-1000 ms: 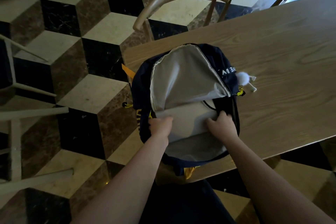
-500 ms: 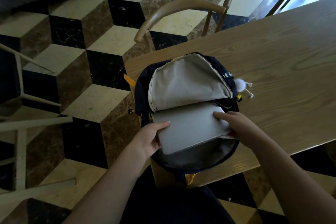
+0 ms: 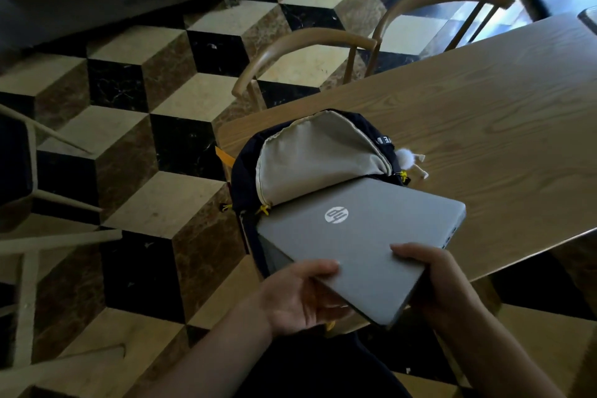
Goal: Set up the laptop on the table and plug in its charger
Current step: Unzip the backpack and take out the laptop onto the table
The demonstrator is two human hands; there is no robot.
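A closed silver laptop [image 3: 365, 233] with a round logo on its lid sticks most of the way out of a dark navy backpack [image 3: 245, 168]. The backpack lies unzipped on the near corner of the wooden table [image 3: 468, 126], its beige lining flap [image 3: 316, 155] folded up. My left hand [image 3: 297, 297] grips the laptop's near left corner from below. My right hand [image 3: 436, 278] holds its near right edge, thumb on the lid. No charger is in view.
A small white fluffy charm [image 3: 408, 160] hangs from the backpack onto the table. Two curved-back wooden chairs [image 3: 303, 45] stand at the table's far side. More chair legs [image 3: 48, 242] sit on the chequered floor at left.
Both hands have pulled the laptop toward me out of the backpack; its lid and logo are now exposed. The view has tilted up and back.
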